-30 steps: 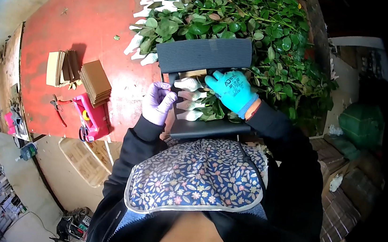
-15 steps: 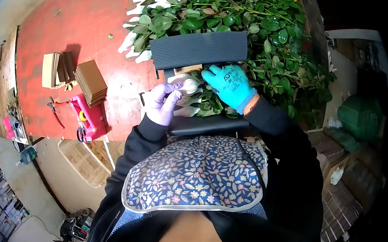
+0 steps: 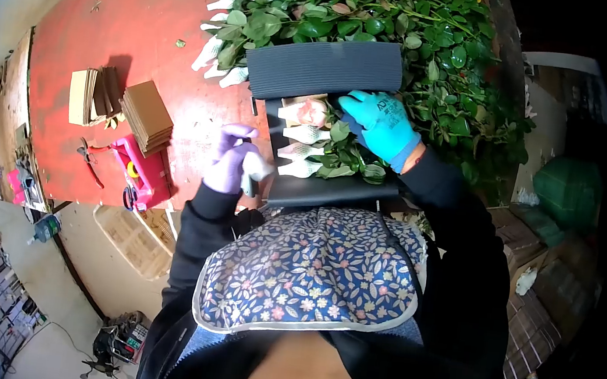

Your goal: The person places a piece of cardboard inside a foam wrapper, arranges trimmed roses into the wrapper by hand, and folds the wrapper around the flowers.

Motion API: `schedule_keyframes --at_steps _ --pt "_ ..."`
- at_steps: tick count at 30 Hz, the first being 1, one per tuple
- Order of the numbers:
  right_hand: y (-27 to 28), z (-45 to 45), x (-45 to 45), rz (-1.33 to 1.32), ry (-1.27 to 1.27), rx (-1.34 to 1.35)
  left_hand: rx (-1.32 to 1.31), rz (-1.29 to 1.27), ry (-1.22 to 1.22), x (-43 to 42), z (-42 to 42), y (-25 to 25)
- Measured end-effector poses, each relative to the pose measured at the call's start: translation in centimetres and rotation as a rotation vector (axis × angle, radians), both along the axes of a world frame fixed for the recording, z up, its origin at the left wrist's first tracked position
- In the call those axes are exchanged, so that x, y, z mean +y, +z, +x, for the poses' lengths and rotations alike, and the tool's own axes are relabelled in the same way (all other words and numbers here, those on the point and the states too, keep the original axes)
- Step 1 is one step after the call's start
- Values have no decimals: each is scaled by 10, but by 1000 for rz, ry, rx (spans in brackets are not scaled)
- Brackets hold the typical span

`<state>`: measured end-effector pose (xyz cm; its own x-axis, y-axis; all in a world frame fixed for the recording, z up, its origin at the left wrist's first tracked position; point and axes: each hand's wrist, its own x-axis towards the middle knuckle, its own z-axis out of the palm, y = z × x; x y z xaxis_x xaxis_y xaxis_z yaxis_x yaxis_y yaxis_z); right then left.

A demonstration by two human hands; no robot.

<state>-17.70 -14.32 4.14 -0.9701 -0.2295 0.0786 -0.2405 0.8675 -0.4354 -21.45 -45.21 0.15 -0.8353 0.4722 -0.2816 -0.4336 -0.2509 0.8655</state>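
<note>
My right hand [image 3: 380, 126], in a teal glove, is closed round the leafy stem of a pale pink rose [image 3: 311, 113]; the grip itself is partly hidden. The bare bloom lies on a piece of cardboard [image 3: 290, 105], below a dark ridged flap [image 3: 323, 69]. Several buds in white net sleeves [image 3: 305, 134] rest in a column beneath it on a black stand [image 3: 333, 191]. To their left, my left hand [image 3: 229, 163], in a purple glove, has curled fingers at a blurred pale grey thing [image 3: 257, 167] whose kind I cannot make out.
Many leafy stems with white-netted heads [image 3: 366, 11] cover the table's far side. On the red tabletop [image 3: 200, 119] are cardboard stacks [image 3: 147, 117], red-handled pruners [image 3: 89, 162] and a pink holder [image 3: 144, 173] with scissors [image 3: 128, 198]. A plastic crate [image 3: 131, 242] stands below the table edge.
My left hand has drawn away to the left from the netted bloom. A pink rose now shows uncovered on the cardboard. My right hand stays by the stems.
</note>
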Motion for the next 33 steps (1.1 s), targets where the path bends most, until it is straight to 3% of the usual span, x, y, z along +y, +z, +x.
schedule_keyframes --at_steps 3,5,7,9,10,13,17,18,21,22,23,25,26,27,29,31,33 --pt "5 -1 -1 29 42 -64 -125 211 -95 29 -1 -16" --pt "0 0 -2 98 94 -39 -59 201 -97 53 5 -14" --pt "4 1 -6 152 104 -80 -46 -62 5 64 6 3" --pt "2 2 -6 143 100 -92 -5 134 105 67 5 -17" --pt "2 3 -5 138 115 -104 42 55 102 65 6 -21" --pt "3 5 -7 135 88 -98 23 182 205 68 12 -17" --pt "-7 4 -4 132 85 16 -100 193 309 43 12 -35" --pt "-8 3 -1 144 42 -36 -129 59 427 35 11 -29" --pt "-16 3 4 155 4 -70 -302 166 207 -19 -20 -47" --pt "-14 3 3 94 7 -76 -241 268 67 -9 -15 -20" --pt "-14 2 0 35 13 -81 -73 -66 230 -33 -20 -67" --pt "-13 3 5 -120 57 -65 246 -375 2 -5 -10 -40" --pt "-2 6 7 -252 106 -193 350 -314 -45 5 -5 -43" --pt "7 7 8 -383 151 -322 246 -312 -61 22 2 -24" --pt "9 9 4 -242 208 -286 142 -178 -61 38 7 -36" --pt "3 11 -6 183 223 -67 124 -252 -150 44 5 -35" --pt "1 14 -15 213 207 -68 69 -297 -162 50 5 -32"
